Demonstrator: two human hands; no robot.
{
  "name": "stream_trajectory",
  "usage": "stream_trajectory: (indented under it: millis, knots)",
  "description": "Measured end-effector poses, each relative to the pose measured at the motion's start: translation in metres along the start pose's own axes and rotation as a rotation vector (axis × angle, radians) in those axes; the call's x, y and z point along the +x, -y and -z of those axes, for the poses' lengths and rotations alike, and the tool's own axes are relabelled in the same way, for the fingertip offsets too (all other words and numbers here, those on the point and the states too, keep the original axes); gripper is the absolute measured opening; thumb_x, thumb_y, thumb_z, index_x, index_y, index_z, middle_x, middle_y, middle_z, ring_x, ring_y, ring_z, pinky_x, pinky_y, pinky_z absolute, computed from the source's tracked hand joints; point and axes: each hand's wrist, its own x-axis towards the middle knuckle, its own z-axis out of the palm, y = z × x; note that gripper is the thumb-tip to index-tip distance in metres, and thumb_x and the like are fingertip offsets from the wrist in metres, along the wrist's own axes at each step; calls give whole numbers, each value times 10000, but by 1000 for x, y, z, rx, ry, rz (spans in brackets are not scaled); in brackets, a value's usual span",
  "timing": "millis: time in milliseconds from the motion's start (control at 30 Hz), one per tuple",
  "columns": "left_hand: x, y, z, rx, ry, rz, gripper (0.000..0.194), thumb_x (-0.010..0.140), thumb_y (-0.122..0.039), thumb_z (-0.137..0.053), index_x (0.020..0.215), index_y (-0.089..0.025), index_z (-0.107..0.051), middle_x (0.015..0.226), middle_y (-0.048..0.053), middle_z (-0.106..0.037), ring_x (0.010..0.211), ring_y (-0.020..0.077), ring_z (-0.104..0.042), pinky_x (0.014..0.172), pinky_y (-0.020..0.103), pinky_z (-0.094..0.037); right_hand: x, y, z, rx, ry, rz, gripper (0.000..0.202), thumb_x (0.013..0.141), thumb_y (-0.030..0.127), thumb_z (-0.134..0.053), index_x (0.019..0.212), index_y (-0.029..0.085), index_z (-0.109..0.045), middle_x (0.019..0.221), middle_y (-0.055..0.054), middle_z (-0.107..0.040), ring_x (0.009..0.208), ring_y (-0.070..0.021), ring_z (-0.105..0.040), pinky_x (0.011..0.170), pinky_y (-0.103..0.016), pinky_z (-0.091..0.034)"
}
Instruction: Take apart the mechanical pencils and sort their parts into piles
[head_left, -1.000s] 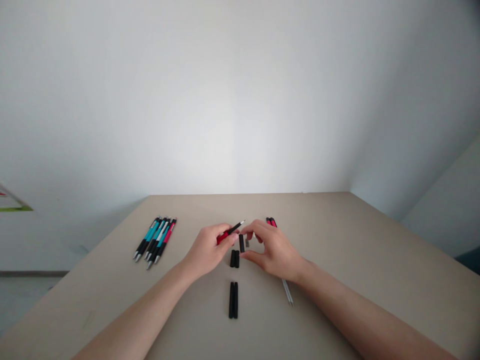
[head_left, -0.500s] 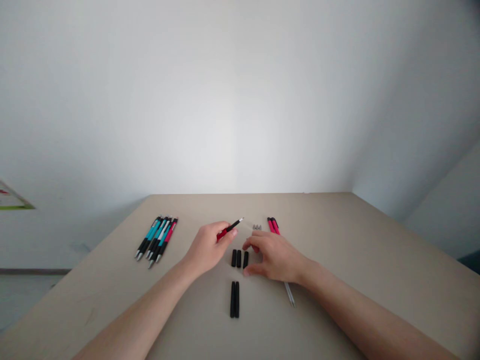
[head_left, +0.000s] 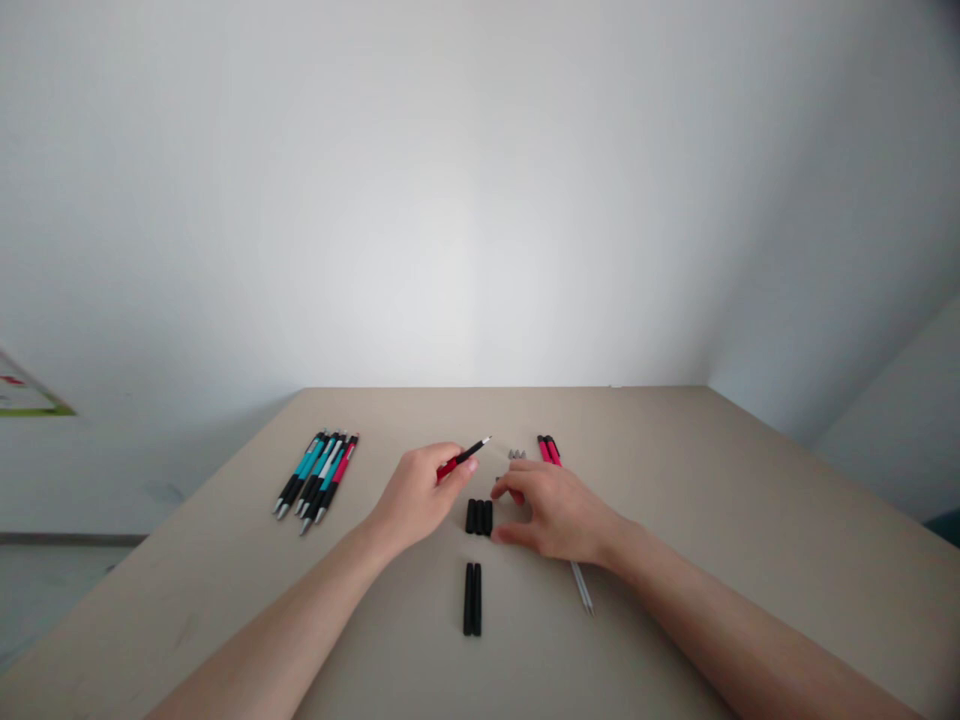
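My left hand (head_left: 423,492) is closed round a red-and-black pen (head_left: 469,455), its thin white tip pointing up and to the right. Beside a row of three short black rubber grips (head_left: 479,517) is my right hand (head_left: 541,510), thumb and fingers apart with nothing between them. Its fingertips are close to the rightmost grip; whether they touch it I cannot tell. Two longer black tubes (head_left: 472,599) lie nearer to me. Beyond the right hand are several small silver cone tips (head_left: 517,455), and partly hidden behind it two red pen barrels (head_left: 550,450).
Several pens (head_left: 319,480) in blue, white and red with black grips lie together at the left of the beige table (head_left: 630,420). Thin white refills (head_left: 581,587) stick out from under my right wrist. A white wall (head_left: 472,200) stands behind the table.
The rightmost short grip has moved left against the other two, and my right hand has let go of it or drawn slightly off. My left hand still holds the pen.
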Motion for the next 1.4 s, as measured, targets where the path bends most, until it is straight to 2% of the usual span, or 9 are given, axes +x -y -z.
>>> stream_trajectory:
  millis: [100, 567, 733, 867, 1033, 1133, 1233, 1400]
  knots:
    - [0, 1, 0, 9, 0, -5, 360, 889, -424, -425, 664, -156, -509, 569, -45, -404, 548, 97, -376, 515, 217, -256, 0, 2, 2, 3, 11, 10, 278, 712, 365, -684, 926, 188, -685, 838, -40, -613, 731, -159, -535, 643, -258, -367]
    - [-1, -1, 0, 121, 32, -56, 368, 900, -418, -408, 648, -165, -497, 577, -38, -438, 557, 105, -410, 527, 224, -271, -1, -1, -2, 17, -14, 28, 290, 694, 357, -695, 935, 196, -682, 796, -29, -611, 695, -149, -521, 625, -252, -350]
    - [-2, -3, 1, 156, 77, -91, 338, 910, -381, -395, 692, -169, -540, 633, -19, -510, 589, 113, -447, 555, 226, -297, -1, -3, -1, 65, -121, -8, 224, 766, 324, -618, 926, 173, -658, 717, -13, -593, 623, -125, -491, 600, -245, -335]
    - [-2, -5, 2, 195, 138, -148, 332, 911, -345, -397, 668, -170, -540, 629, -13, -513, 587, 115, -443, 562, 224, -303, -1, -4, 2, 135, -226, 24, 200, 861, 310, -499, 831, 156, -623, 667, -5, -566, 597, -109, -465, 579, -231, -316]
    - [-3, -8, 2, 177, 192, -198, 329, 894, -338, -438, 635, -172, -554, 618, -16, -498, 572, 107, -428, 562, 218, -304, 1, -2, 1, 151, -229, 104, 338, 917, 302, -417, 628, 156, -515, 561, 22, -468, 522, -86, -374, 529, -225, -258]
    - [-2, -9, 0, 136, 190, -182, 295, 872, -344, -481, 652, -175, -580, 617, -20, -510, 570, 106, -426, 557, 217, -306, 1, -2, -1, 139, -209, 112, 381, 928, 311, -396, 582, 163, -459, 529, 32, -423, 499, -84, -333, 510, -227, -234]
    - [-2, -8, -2, 56, 171, -107, 262, 852, -362, -507, 705, -174, -614, 606, -25, -537, 561, 107, -433, 541, 215, -313, 2, -3, -2, 143, -216, 108, 350, 925, 291, -394, 615, 163, -495, 548, 16, -469, 515, -92, -372, 524, -226, -261]
    - [-4, -9, -1, -45, 219, -7, 338, 866, -380, -473, 658, -160, -621, 585, -18, -601, 493, 92, -429, 510, 210, -310, 4, -3, -2, 161, -248, 127, 314, 906, 229, -405, 620, 158, -514, 556, 4, -501, 518, -94, -401, 532, -219, -290]
